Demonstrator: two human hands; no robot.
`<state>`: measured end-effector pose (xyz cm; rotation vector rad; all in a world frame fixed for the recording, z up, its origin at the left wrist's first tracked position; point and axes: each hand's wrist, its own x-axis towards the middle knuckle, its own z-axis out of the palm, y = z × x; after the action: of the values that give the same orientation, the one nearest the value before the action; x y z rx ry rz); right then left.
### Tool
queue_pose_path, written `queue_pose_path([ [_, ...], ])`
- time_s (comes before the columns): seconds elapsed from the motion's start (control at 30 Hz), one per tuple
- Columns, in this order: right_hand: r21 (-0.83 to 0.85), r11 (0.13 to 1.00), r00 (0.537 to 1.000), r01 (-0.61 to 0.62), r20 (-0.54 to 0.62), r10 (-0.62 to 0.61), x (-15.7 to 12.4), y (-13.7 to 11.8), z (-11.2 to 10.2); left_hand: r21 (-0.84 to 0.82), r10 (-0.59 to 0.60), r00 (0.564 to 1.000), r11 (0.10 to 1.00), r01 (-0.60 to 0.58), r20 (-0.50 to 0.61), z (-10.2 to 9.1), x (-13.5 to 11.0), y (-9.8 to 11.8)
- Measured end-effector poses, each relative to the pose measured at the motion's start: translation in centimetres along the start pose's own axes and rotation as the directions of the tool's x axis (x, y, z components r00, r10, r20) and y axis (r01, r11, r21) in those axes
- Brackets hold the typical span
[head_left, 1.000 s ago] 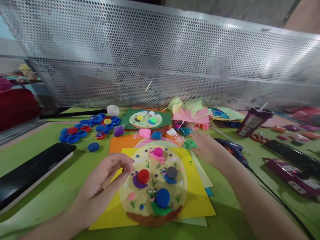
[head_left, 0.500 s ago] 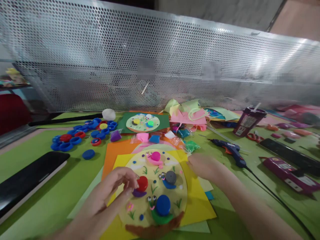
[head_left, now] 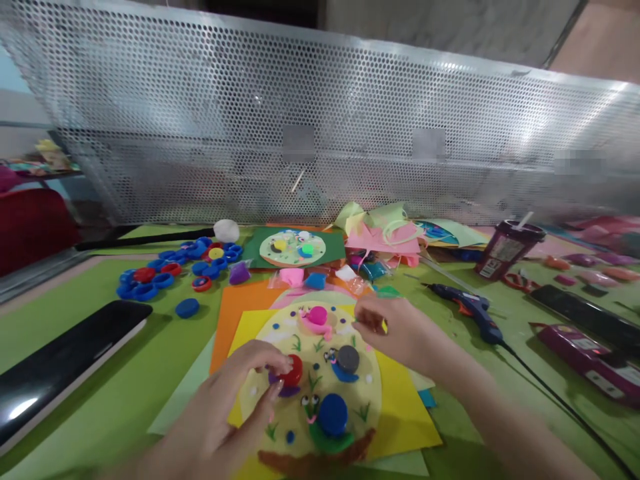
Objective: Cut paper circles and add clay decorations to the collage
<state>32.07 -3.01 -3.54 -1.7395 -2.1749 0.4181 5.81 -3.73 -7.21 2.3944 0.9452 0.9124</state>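
A round pale-yellow disc [head_left: 295, 333] lies in front of me with clay-and-bottle-cap snails on it. At its left, the fingertips of my left hand [head_left: 240, 387] rest against the snail with a red bottle cap [head_left: 296, 371] and purple clay body, thumb and index finger apart. Over the disc's upper right edge, my right hand [head_left: 387, 327] has its fingers curled together; whatever they hold is hidden. Nearby on the disc are a pink snail [head_left: 316, 320], a grey-capped snail [head_left: 348, 360] and a blue-capped snail [head_left: 332, 415] with a green body.
Yellow card [head_left: 407, 407] lies under the disc. A glue gun [head_left: 470, 308] with a trailing cord and a dark cup [head_left: 510, 248] stand right. At left are a black phone-like slab [head_left: 70, 360] and several bottle caps [head_left: 145, 283]. Clay packets [head_left: 315, 280] lie beyond.
My right hand has come left and inward over the disc's upper right edge, fingers now curled. My left fingertips have shifted slightly onto the red-capped snail. The whole view has moved a little.
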Motion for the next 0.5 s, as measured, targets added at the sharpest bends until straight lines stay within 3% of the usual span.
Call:
queue_pose_path([
  [0.13, 0.096, 0.984, 0.989, 0.148, 0.003, -0.149, -0.6, -1.6, 1.2, 0.074, 0.139, 0.990, 0.988, -0.136, -0.033, 0.6, -0.3, -0.2],
  [0.27, 0.154, 0.946, 0.959, 0.284, -0.045, -0.280, -1.0, -2.9, 2.5, 0.095, 0.093, 0.993, 0.992, -0.086, -0.070, 1.0, -0.3, -0.1],
  [0.4, 0.010, 0.841, 0.831, 0.541, -0.161, -0.532, -1.5, -3.8, 3.7, 0.046, -0.036, 0.998, 0.998, 0.038, -0.046, 1.6, -0.6, 0.0],
  [0.5, -0.132, 0.789, 0.770, 0.599, -0.174, -0.614, -1.8, -4.2, 4.3, -0.050, -0.120, 0.992, 0.992, 0.119, -0.025, 2.0, -1.0, 0.2],
])
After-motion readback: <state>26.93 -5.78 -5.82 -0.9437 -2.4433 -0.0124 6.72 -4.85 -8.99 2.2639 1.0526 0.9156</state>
